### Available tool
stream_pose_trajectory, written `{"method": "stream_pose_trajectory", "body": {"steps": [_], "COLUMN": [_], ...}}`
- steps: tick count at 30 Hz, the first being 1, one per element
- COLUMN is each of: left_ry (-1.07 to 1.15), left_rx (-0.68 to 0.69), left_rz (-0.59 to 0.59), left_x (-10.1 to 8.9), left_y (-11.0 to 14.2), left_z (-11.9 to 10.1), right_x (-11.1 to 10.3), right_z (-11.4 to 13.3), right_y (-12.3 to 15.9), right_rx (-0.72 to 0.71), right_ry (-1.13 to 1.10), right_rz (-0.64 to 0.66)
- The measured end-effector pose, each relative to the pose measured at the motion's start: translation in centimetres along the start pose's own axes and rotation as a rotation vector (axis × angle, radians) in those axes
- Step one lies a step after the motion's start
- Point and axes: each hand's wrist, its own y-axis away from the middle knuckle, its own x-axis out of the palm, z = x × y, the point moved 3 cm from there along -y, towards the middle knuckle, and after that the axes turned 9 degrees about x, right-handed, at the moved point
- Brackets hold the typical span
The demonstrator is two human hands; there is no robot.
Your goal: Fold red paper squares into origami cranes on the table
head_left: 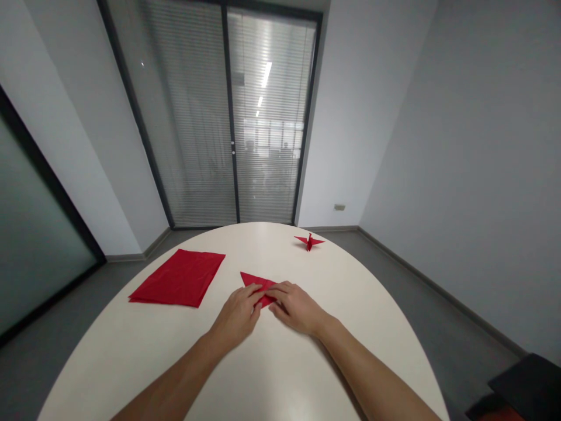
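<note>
A piece of red paper [251, 279], folded into a triangle, lies on the table in front of me with one corner pointing to the far left. My left hand [236, 313] bends its fingers over the paper's near left part, thumb at the near edge. From the other side, my right hand [298, 307] presses curled fingers on the right part, its fingertips close to those of the left. Both hands hold the paper down between fingers and thumb. Their fingers hide much of its middle and right side.
On the left of the round white table [263, 374] lies a stack of red paper sheets [182, 278]. A folded red paper crane [309, 241] stands near the far right edge. A dark object [526, 386], perhaps a chair, is at the lower right beyond the table.
</note>
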Motion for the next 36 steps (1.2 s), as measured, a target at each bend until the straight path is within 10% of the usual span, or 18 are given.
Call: {"method": "stream_pose_trajectory", "body": {"steps": [26,36], "left_ry": [-0.008,0.014], "left_rx": [-0.059,-0.072], "left_rz": [-0.001,-0.036], "left_x": [0.4,1.0], "left_y": [0.3,0.4], "left_z": [0.6,1.1], "right_x": [1.8,1.7], "right_z": [-0.4,1.7], "right_y": [0.7,0.8], "right_rx": [0.316,0.192], "right_ry": [0.058,-0.027], "right_rz": [0.266,0.319]}}
